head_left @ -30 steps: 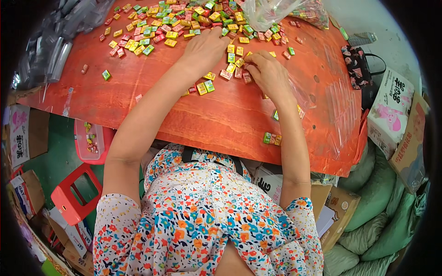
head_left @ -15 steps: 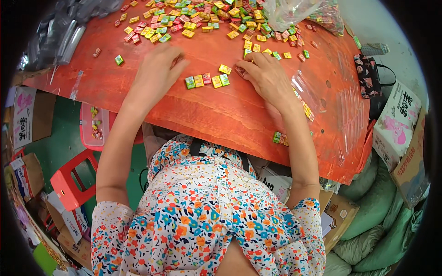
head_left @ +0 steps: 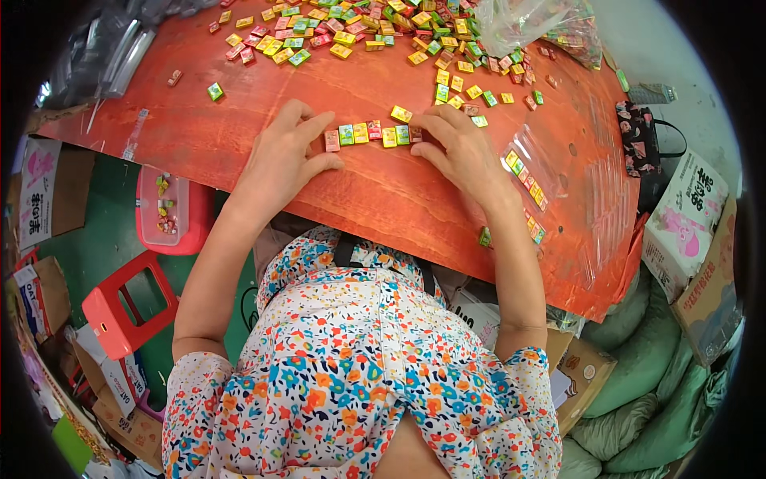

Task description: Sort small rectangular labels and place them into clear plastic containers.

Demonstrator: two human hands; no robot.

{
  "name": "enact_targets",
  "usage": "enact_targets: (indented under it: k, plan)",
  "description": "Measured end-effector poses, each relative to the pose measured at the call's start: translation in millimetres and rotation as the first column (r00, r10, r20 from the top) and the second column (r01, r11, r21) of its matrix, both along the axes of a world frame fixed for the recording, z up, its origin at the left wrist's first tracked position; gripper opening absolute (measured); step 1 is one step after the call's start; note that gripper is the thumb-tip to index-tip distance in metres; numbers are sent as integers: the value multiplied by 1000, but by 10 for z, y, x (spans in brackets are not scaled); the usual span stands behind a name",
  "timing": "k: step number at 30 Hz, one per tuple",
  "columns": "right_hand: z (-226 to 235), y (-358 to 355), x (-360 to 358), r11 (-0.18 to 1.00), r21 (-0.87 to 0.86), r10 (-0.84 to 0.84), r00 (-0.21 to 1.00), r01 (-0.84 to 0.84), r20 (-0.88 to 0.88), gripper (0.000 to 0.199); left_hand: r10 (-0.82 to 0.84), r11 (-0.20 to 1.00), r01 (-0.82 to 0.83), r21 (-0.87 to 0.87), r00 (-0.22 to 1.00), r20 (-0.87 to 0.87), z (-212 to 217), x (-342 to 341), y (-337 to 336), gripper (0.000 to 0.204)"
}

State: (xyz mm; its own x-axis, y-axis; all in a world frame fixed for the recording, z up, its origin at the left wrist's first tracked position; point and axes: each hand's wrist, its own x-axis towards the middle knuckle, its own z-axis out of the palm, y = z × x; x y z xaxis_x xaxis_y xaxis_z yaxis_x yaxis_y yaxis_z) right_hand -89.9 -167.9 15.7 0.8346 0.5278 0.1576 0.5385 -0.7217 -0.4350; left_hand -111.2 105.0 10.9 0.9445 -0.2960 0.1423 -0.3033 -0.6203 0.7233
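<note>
A row of small candy-like boxes in green, yellow and red (head_left: 361, 132) lies on the orange-red table (head_left: 375, 188), with a narrow gap in it. My left hand (head_left: 283, 160) is at the row's left end, its thumb and forefinger on either side of a small pinkish box (head_left: 332, 141). At the other end my right hand (head_left: 463, 156) has a small brownish box (head_left: 416, 134) between thumb and fingers, partly hidden by them. A yellow box (head_left: 401, 114) lies just beyond the row, close to my right fingertips.
Loose small boxes (head_left: 343, 38) are heaped at the far side, beside a clear plastic bag (head_left: 527, 24). Filled clear strips (head_left: 527, 180) lie right of my right forearm. Clear plastic sleeves (head_left: 120, 64) are piled far left. A red stool (head_left: 120, 311) stands below the table's left edge.
My left hand has come down and right to the row, where a pinkish box now stands at the left end. My right hand has brought its brownish box against the right end.
</note>
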Motion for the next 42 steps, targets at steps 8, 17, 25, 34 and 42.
enact_targets:
  k: [8,17,25,34,42]
  plan:
    - [-18,133,-31,999,38,18,998,-16,-52,34,-134,976,125,176,990,37,-50,108,-149,42]
    - [-144,145,-123,994,98,47,999,-47,-2,41,-90,985,77,156,993,76,-65,29,-229,31]
    - [-284,236,-258,987,146,-88,985,66,151,33,-96,984,85,158,993,63,4,-5,-293,28]
    - [42,-441,-544,939,204,-321,921,278,222,26,-295,954,279,109,937,187,140,246,-1050,25]
    - [33,-1451,-641,766,119,-643,752,632,143,27,-603,797,550,251,750,273,82,887,-2420,26]
